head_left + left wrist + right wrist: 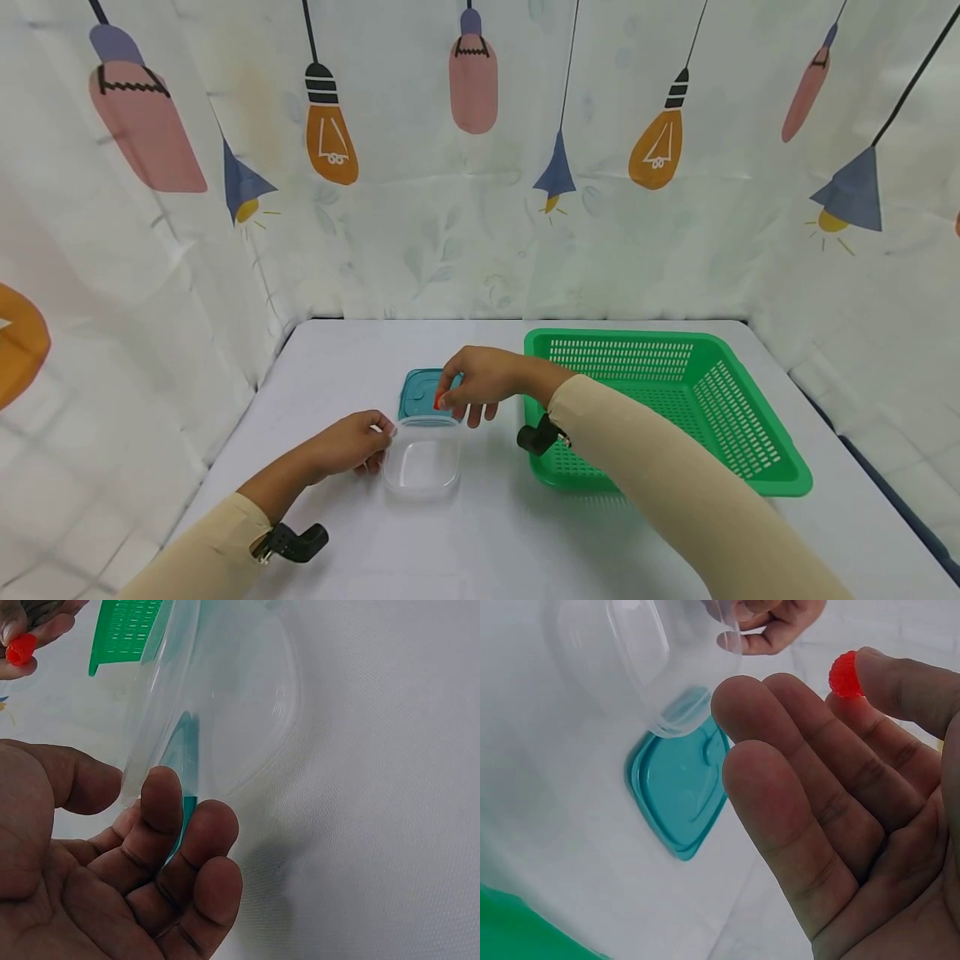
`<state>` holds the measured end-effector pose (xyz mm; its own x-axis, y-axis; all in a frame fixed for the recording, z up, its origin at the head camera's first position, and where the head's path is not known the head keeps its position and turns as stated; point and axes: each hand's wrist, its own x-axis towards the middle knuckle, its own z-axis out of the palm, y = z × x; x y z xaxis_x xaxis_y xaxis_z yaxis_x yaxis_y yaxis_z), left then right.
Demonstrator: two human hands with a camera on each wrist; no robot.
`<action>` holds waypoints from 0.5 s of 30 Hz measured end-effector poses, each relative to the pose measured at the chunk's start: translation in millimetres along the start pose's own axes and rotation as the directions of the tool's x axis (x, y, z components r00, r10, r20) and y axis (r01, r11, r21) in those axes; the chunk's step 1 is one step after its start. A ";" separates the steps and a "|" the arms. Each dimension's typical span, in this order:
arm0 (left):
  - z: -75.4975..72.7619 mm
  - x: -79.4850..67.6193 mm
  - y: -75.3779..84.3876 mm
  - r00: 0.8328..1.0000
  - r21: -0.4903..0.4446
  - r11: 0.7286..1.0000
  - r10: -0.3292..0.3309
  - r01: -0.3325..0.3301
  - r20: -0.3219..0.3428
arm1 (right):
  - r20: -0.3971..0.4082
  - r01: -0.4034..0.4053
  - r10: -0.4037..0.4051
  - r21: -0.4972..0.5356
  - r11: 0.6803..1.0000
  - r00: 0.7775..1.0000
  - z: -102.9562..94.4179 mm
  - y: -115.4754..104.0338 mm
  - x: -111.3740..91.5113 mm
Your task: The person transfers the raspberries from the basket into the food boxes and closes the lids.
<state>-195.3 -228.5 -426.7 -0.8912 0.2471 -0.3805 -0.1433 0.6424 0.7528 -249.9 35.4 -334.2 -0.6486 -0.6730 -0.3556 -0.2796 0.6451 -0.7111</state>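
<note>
In the head view a clear plastic food container [422, 471] stands on the table with its mouth facing up. My left hand [352, 446] pinches its left rim between thumb and forefinger; the other fingers curve loosely beside the wall, as the left wrist view shows. Just beyond the container lies its teal lid [420, 390], flat on the table. Over the lid and the container's far edge hovers my right hand [483, 383]. Thumb and forefinger pinch a small red raspberry [844, 675] with a bumpy surface, while the remaining fingers extend past it.
A large green plastic basket [630, 334] with slotted walls sits to the right, under my right forearm. The white table [352, 350] ends at a fabric wall [405, 250] printed with hanging lamps, which also runs along both sides.
</note>
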 end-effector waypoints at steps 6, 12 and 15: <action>0.1 0.6 0.1 1.000 0.008 1.000 -0.003 0.003 -0.007 | 0.006 0.004 -0.004 0.005 1.000 1.000 0.4 0.5 0.3; 0.2 1.0 0.3 1.000 0.008 1.000 -0.006 0.006 -0.006 | -0.002 -0.017 0.017 0.002 1.000 1.000 -1.5 -0.5 -1.3; 0.2 1.6 -0.2 1.000 0.006 1.000 -0.009 0.009 -0.002 | -0.018 -0.023 0.023 -0.003 1.000 1.000 -5.3 2.9 -3.3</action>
<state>-196.6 -228.1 -427.6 -0.8907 0.2398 -0.3861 -0.1486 0.6491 0.7461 -252.4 41.4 -331.9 -0.6673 -0.6517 -0.3606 -0.2670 0.6613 -0.7010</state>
